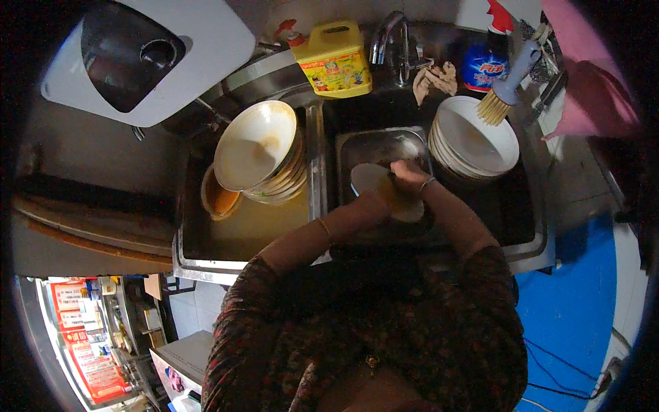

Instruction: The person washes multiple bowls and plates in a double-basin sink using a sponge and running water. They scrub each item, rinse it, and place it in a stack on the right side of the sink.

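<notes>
My left hand [369, 206] is at the near left edge of a shallow bowl [370, 177] in the metal basin of the right sink; its fingers are hard to make out in the dark. My right hand [408, 176] bends over the far right side of that bowl, with something dark and unclear at its fingertips. A stack of white bowls [256, 147], the top one stained, leans in the left sink beside an orange-brown bowl [219, 198]. More white bowls [471, 136] are stacked right of the basin, and a brush with pale bristles [494, 108] overlaps their rim.
Behind the sinks stand a yellow jug [337, 62], a chrome faucet [401, 46], a crumpled tan cloth [435, 80] and a blue spray bottle [484, 67]. A metal divider [316, 154] separates the sinks. A white appliance [216, 46] juts in at upper left, pink fabric [592, 77] at upper right.
</notes>
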### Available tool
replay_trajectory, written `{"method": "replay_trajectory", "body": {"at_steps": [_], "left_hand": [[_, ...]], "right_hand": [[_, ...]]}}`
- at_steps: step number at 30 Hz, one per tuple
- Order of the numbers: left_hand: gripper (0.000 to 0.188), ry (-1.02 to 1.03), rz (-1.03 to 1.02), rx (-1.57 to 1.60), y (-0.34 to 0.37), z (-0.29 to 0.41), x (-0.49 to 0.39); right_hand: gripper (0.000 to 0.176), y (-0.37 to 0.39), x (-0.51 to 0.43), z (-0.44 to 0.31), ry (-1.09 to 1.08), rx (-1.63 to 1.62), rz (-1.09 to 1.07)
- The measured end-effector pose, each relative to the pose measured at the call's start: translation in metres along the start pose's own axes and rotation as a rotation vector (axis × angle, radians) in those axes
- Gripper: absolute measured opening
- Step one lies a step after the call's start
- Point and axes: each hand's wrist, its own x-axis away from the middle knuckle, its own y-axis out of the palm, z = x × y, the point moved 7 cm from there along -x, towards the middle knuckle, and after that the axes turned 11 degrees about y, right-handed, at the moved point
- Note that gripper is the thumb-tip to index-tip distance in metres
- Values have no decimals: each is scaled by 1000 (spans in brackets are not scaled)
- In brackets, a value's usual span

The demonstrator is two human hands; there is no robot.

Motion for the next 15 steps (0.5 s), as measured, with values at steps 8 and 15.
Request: {"method": "replay_trajectory", "body": {"at_steps": [8, 15], "left_hand": [[33, -559, 318, 878, -59, -30, 25], [29, -800, 528, 1088, -34, -25, 66]], "right_hand": [[17, -105, 14, -64, -33, -55, 335], [12, -65, -18, -2, 68, -59, 497]]}}
